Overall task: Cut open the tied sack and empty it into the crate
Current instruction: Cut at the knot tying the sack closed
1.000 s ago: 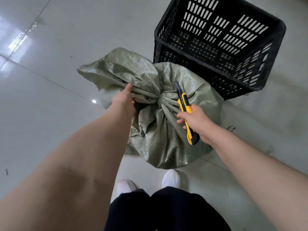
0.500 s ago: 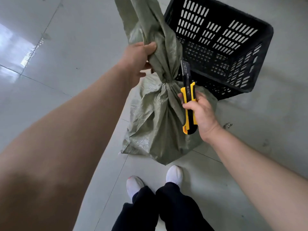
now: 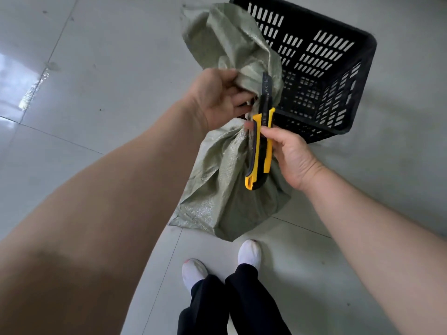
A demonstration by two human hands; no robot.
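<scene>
- Left hand [image 3: 217, 97]: fingers and thumb curled tight round the bunched neck of the sack, gripping it above the cinched point and holding it up.
- Right hand [image 3: 287, 153]: fingers wrapped round the handle of a utility knife [image 3: 260, 151], thumb on its near side; the grip is firm and closed.
- Utility knife: yellow and black body, held nearly upright, with the dark blade run out at the top. The blade lies against the sack's neck, just beside the left hand's fingers. Whether the edge has entered the cloth cannot be told.
- Sack [image 3: 217, 184]: woven plastic cloth, dull grey-green with a faint sheen. It is gathered into a narrow throat between the two hands. The loose mouth flares crumpled above the left hand, and the full belly hangs below in long creases. Its lower corner reaches the floor just ahead of the feet; whether it bears weight there cannot be told.
- Crate [image 3: 358, 76]: black plastic with slotted walls and a slotted base, standing on the floor just beyond the sack and to its right. The sack's upper flap overlaps its near-left corner in this view.
- Floor [image 3: 96, 81]: large pale grey glossy tiles with thin joint lines, small dark specks and a bright patch of glare at the left edge.
- Person: two bare forearms, dark trousers [image 3: 242, 298] and white-clad feet [image 3: 249, 252] side by side.
</scene>
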